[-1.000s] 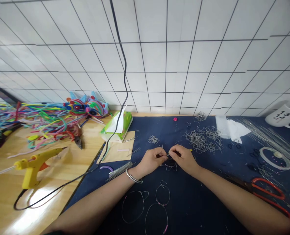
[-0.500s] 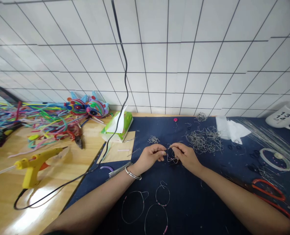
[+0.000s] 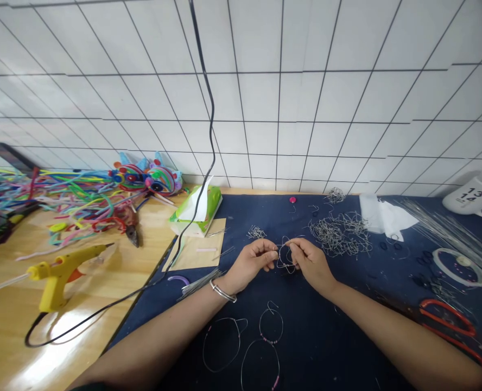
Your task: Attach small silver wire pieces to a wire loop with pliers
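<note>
Between my two hands is a small looped wire piece [image 3: 285, 265], thin and silvery, raised over the dark blue cloth [image 3: 306, 331]. My left hand [image 3: 258, 256] pinches its left side between thumb and fingers; a metal bangle [image 3: 223, 291] is on that wrist. My right hand [image 3: 309, 262] grips the right side with thumb and forefinger closed. Fingers hide part of the wire. Nearer to me lie wire rings with pink beads: a left ring [image 3: 221, 345], a small upper ring [image 3: 271, 326] and a lower ring [image 3: 260, 365], cut off by the frame edge.
Tangled wire loops [image 3: 341, 233] lie beyond my right hand, a smaller wire pile [image 3: 257, 232] beyond my left. Orange-handled scissors [image 3: 447, 316] and a mug [image 3: 471, 194] are at right. A tissue pack [image 3: 196, 212], a yellow glue gun [image 3: 64, 274] and its black cable [image 3: 122, 300] are at left.
The wire piece has turned a little between my fingers, and a loop now shows higher between the hands. Both hands stay in nearly the same place; the view has shifted slightly.
</note>
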Tool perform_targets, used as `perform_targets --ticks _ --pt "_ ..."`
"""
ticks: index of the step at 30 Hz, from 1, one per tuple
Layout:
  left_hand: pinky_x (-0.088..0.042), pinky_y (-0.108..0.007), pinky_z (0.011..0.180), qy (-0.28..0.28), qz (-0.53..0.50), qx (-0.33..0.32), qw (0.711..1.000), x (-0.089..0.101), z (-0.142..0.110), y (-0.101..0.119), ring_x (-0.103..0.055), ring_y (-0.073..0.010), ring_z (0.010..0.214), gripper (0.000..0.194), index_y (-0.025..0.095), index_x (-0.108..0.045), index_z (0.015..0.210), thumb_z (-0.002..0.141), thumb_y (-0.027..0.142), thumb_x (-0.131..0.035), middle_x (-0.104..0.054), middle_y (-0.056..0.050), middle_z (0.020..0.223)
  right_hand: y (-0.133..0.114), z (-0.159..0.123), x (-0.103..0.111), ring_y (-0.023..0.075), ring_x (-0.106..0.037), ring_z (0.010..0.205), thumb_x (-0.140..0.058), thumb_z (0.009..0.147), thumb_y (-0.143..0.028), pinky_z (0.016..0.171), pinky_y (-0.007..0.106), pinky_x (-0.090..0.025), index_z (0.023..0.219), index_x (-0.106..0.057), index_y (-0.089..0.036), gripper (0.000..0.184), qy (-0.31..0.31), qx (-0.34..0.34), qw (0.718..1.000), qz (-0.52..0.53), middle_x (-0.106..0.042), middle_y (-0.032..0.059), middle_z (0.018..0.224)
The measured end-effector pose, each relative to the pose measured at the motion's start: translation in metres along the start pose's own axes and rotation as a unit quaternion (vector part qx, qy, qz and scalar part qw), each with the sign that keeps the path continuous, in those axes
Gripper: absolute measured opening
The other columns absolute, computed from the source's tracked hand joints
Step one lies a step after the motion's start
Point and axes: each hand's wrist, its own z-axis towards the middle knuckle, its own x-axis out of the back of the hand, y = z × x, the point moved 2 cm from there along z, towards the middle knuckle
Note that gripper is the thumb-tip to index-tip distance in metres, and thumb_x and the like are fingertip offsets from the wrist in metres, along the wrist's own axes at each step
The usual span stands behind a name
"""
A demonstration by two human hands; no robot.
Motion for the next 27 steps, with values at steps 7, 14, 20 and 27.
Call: perform_targets --ticks 7,14,20,27 --pt "-0.036 -0.018 0.046 -0.086 0.079 0.061 0.991 -0.006 -0.005 -0.006 -0.054 -0.0081 0.053 0.027 0.013 -0.058 0.079 0.078 0.039 -0.052 -0.061 -0.003 0.07 0.001 0.001 0.004 0.0104 -0.049 0.056 -0.036 0.087 -0.036 0.057 0.023 -0.042 0.104 -0.053 -0.021 0.028 0.049 0.007 0.999 -0.008 -0.05 -0.0017 0.064" --pt "-0.035 -0.018 0.048 -0.066 0.026 0.051 0.996 -0.009 -0.007 -0.002 -0.05 -0.007 0.051 0.023 0.013 -0.055 0.075 0.079 0.035 -0.053 -0.059 -0.002 0.067 0.0 0.0 0.002 0.0101 -0.05 0.057 -0.038 0.087 -0.034 0.059 0.023 -0.043 0.107 -0.054 -0.023 0.028 0.033 0.029 0.999 -0.025 -0.053 -0.0011 0.066" --pt "-0.036 -0.019 0.049 0.006 -0.036 0.03 0.999 -0.009 -0.008 -0.003 -0.047 -0.007 0.052 0.019 0.013 -0.054 0.073 0.079 0.032 -0.052 -0.055 -0.001 0.065 0.001 0.0 -0.001 0.0099 -0.051 0.057 -0.039 0.086 -0.034 0.059 0.022 -0.043 0.106 -0.051 -0.023 0.026 0.026 0.022 0.999 -0.018 -0.053 -0.0023 0.065" --pt "-0.036 -0.018 0.049 0.083 0.007 0.0 0.997 -0.005 -0.005 -0.005 -0.048 -0.0076 0.056 0.021 0.015 -0.054 0.078 0.08 0.035 -0.05 -0.056 -0.001 0.07 0.0 -0.005 -0.011 0.0103 -0.053 0.06 -0.043 0.084 -0.033 0.059 0.024 -0.043 0.092 -0.049 -0.021 0.016 -0.047 0.025 0.998 0.017 -0.054 -0.0022 0.068"
